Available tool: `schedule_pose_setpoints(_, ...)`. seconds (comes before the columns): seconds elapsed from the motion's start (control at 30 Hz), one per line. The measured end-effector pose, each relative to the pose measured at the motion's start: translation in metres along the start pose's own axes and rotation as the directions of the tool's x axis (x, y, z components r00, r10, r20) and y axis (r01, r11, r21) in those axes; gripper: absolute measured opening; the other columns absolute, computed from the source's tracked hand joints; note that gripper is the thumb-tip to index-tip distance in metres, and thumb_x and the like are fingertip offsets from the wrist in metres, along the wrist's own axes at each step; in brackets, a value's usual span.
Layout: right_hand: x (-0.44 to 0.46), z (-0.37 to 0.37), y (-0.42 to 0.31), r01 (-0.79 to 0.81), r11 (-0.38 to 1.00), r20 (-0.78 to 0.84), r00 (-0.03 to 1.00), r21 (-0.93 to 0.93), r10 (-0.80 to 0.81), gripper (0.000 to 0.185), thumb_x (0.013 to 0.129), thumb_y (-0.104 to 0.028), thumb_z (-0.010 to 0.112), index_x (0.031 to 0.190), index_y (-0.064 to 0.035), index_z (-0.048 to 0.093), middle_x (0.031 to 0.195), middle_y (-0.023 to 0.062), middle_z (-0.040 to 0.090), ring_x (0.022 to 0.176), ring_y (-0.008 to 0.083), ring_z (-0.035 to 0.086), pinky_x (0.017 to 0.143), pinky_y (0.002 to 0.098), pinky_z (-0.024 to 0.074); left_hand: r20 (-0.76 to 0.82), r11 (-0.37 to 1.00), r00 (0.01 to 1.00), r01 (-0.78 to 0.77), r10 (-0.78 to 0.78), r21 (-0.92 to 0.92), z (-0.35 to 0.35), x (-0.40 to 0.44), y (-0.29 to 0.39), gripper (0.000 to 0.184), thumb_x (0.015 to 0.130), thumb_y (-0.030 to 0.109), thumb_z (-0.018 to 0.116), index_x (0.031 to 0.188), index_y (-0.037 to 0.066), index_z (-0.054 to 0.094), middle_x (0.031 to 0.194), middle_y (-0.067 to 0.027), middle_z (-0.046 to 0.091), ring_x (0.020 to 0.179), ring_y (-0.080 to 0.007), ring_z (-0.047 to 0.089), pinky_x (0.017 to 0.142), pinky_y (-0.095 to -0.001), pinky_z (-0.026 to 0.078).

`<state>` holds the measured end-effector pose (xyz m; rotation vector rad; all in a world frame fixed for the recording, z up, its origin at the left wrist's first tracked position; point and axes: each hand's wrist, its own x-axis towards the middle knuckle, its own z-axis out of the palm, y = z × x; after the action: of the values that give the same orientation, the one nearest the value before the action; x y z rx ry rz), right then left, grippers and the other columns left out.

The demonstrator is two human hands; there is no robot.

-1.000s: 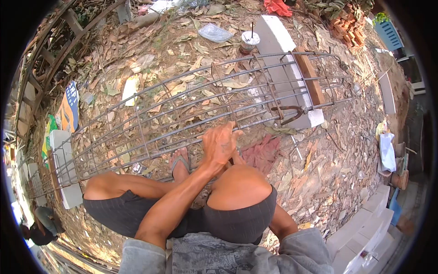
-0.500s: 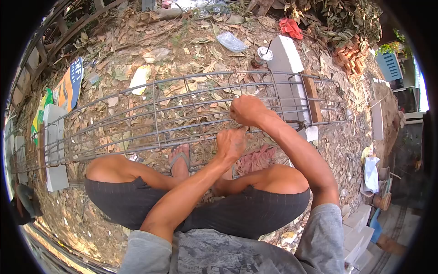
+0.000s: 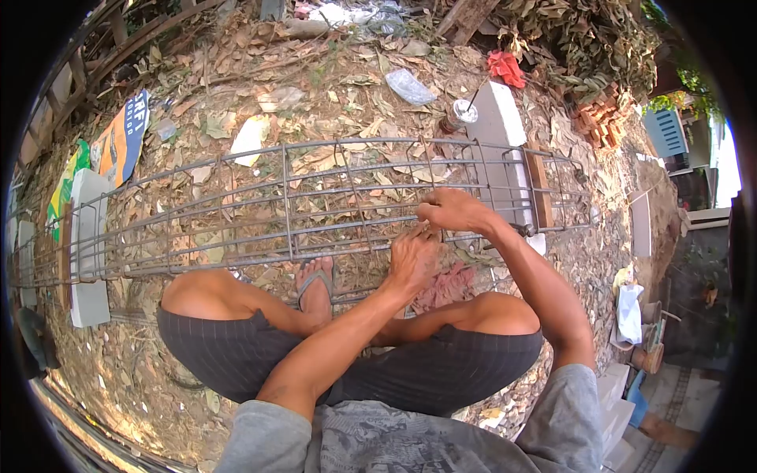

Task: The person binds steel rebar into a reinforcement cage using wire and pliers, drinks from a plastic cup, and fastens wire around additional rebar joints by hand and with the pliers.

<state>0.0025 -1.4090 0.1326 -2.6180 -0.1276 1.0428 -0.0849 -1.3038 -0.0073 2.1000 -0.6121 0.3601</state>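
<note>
A long rebar cage (image 3: 288,197) of thin steel bars and square stirrups runs from side to side in front of my knees. At its near bars, right of the middle, my left hand (image 3: 414,260) is closed, its fingertips pinched beside a stirrup. Just above and to the right, my right hand (image 3: 453,211) has its fingers curled, almost touching the left fingertips. Whatever lies between the fingers is hidden or too thin to make out. Partly behind my right forearm, a dark metal tool (image 3: 520,229) rests by the cage bars.
Pale blocks, one at right (image 3: 498,118) and one at left (image 3: 89,303), with a wooden strip (image 3: 539,189) by the right one, support the cage. A drink cup (image 3: 460,115), a red cloth (image 3: 445,288) and plastic bags lie on leaf-covered ground. Broken bricks (image 3: 603,118) are piled farther back.
My right hand has shifted slightly right and down, its fingers looser. My left hand has moved slightly right and turned, its fingers now pointing up toward the right hand. The view has shifted slightly.
</note>
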Motion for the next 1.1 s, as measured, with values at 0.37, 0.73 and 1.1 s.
schedule_pose_setpoints(0.37, -0.021, -0.010, 0.029, 0.072, 0.648, -0.066, 0.997, 0.758, -0.034, 0.042, 0.103, -0.042, 0.062, 0.095, -0.0021, 0.071, 0.072, 0.0043, 0.066, 0.068, 0.0104, 0.064, 0.060, 0.0271, 0.0449, 0.075, 0.999, 0.997, 0.031, -0.032, 0.011, -0.007, 0.001, 0.007, 0.009, 0.084, 0.016, 0.074, 0.084, 0.007, 0.071, 0.085, -0.0104, 0.072, 0.084, -0.0294, 0.070, 0.074, -0.0452, 0.049)
schedule_pose_setpoints(0.73, -0.063, -0.012, 0.024, 0.196, 0.715, -0.056, 0.975, 0.671, -0.214, 0.051, 0.106, -0.047, 0.058, 0.101, 0.0019, 0.075, 0.076, 0.0094, 0.070, 0.072, 0.0182, 0.070, 0.062, 0.0320, 0.0543, 0.130, 0.999, 0.991, 0.024, -0.028, 0.034, -0.010, -0.003, 0.007, 0.006, 0.085, 0.013, 0.072, 0.086, 0.008, 0.071, 0.088, -0.0062, 0.073, 0.087, -0.0280, 0.069, 0.076, -0.0442, 0.048)
schedule_pose_setpoints(1.1, -0.086, 0.033, 0.058, 0.056, 0.745, -0.234, 0.962, 0.664, 0.137, 0.050, 0.106, -0.043, 0.057, 0.124, 0.0031, 0.061, 0.101, 0.0206, 0.071, 0.083, 0.0227, 0.075, 0.058, 0.0296, 0.0583, 0.146, 0.998, 0.989, 0.021, -0.029, 0.052, -0.009, -0.002, 0.007, 0.011, 0.089, 0.017, 0.072, 0.093, 0.006, 0.074, 0.090, -0.0102, 0.075, 0.083, -0.0304, 0.071, 0.075, -0.0448, 0.050)
